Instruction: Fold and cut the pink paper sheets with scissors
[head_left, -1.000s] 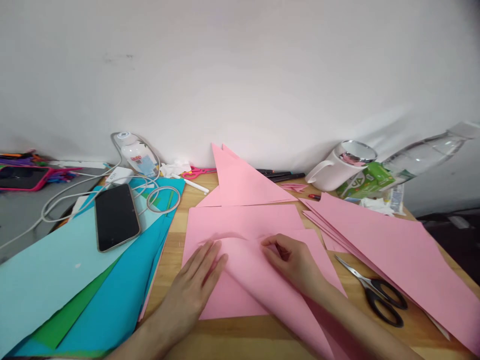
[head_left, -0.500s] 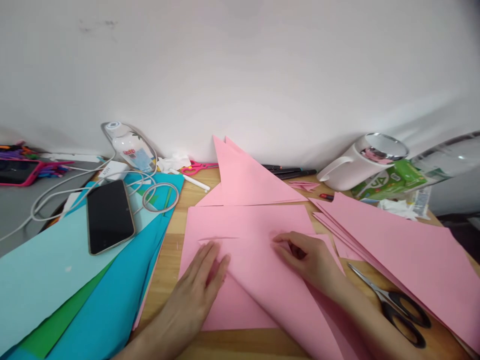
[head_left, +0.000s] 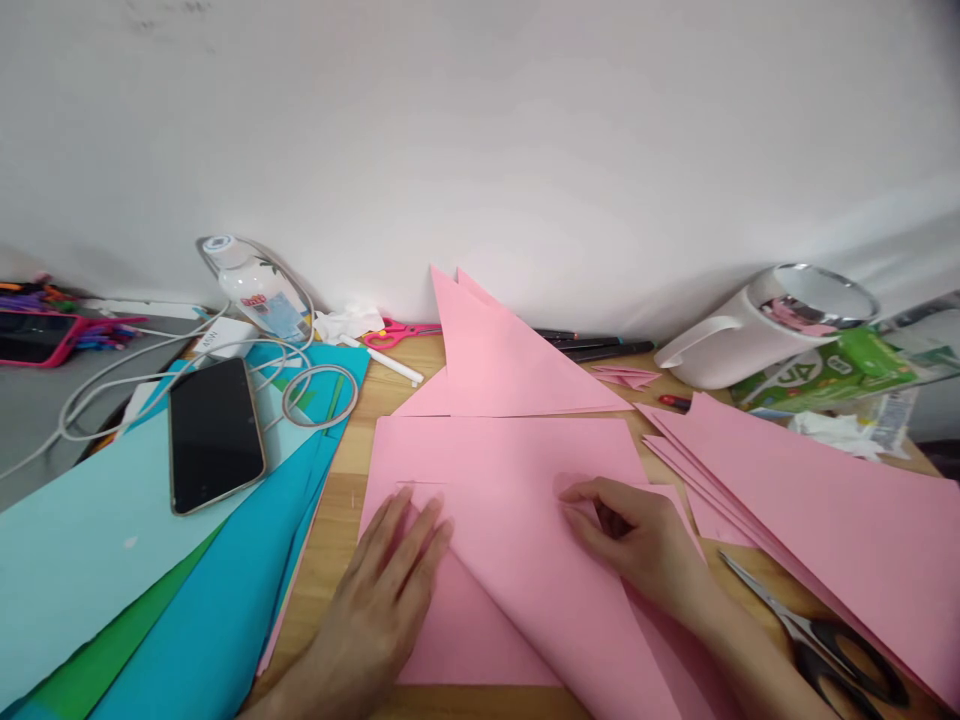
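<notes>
Toward the near edge of the desk (head_left: pixel 346 470), a curled pink sheet (head_left: pixel 555 580) is touched by the left hand (head_left: pixel 382 590), fingers outstretched, released; whether it is pinched by the right hand (head_left: pixel 637 540) cannot be told.

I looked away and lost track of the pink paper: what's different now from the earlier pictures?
The right hand has slid rightward, away from the left hand, and the bulging edge of the folded-over pink sheet has flattened. Both hands stay on the sheet; the phone and black-handled scissors lie as before.
</notes>
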